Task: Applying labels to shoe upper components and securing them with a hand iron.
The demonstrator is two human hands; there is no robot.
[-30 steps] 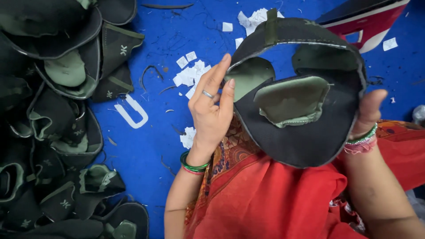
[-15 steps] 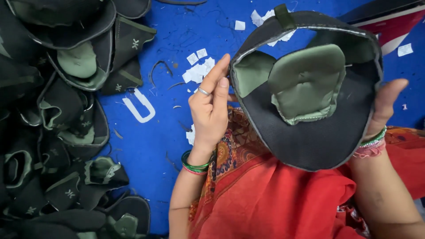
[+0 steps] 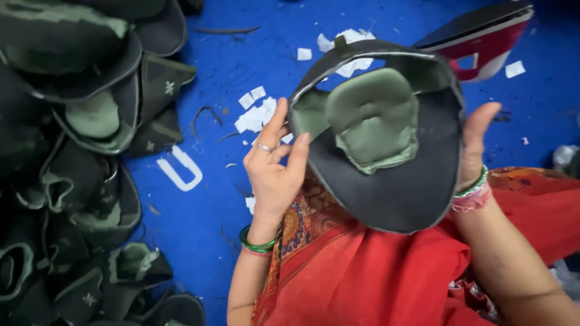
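Head view, looking down at the lap. Held up in mid-frame, above the red cloth (image 3: 374, 278) and well off the blue floor (image 3: 199, 235): a black upper (image 3: 393, 199), curved like an open shell, inner side facing the camera, with a green pad (image 3: 374, 121) sewn into its far half.

Right hand (image 3: 474, 145) clasped on the right rim, thumb up along the edge, the other fingers hidden behind the piece. Left hand (image 3: 275, 172) at the left rim, fingers stretched out and fingertips touching the edge near the pad; cannot tell whether pinching it or only steadying it. Green bangles on both wrists.

To the left, a pile (image 3: 78, 151) of like black-and-green pieces, heaped on the floor. Far of the upper, white scraps (image 3: 257, 115) strewn over the blue. At far right, a red-and-black object (image 3: 477, 36), partly cut off by the frame.

Judged from this: checking step in hand, with the upper spread between both hands and its lining turned up for a look. Next move likely calls for a firmer left-side pinch, since the piece looks floppy and hangs mostly from the right-hand grip, and for keeping it apart from the pile.
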